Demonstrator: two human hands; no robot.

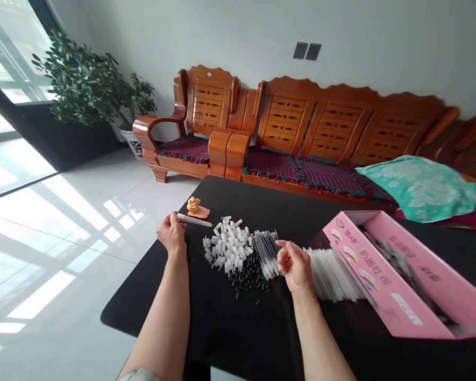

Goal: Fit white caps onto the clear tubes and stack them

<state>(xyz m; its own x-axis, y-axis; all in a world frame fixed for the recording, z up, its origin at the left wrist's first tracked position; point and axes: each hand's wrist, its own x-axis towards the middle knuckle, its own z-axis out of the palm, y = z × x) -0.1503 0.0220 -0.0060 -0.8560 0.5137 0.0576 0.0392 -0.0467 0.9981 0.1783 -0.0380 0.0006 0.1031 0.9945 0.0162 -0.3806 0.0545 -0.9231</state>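
My left hand [172, 233] is closed in a pinch on a whitish pen barrel [196, 219], which points right over the table's far left part. My right hand [294, 264] is by the right edge of a row of thin pen refills [266, 251], its index finger pointing left and the others curled. Whether it grips anything is hidden. Between the hands lie a heap of white pen caps [230, 243] and, nearer me, a scatter of small black plugs [250, 275]. Right of my right hand, more whitish barrels [335, 275] lie in a stack.
A pink box [365, 264] with printed sides stands at the right of the black table [238, 323]. A small yellow figurine [194, 205] sits on an orange base near the far left edge. Beyond are a wooden sofa [289, 116] and a potted plant [91, 84].
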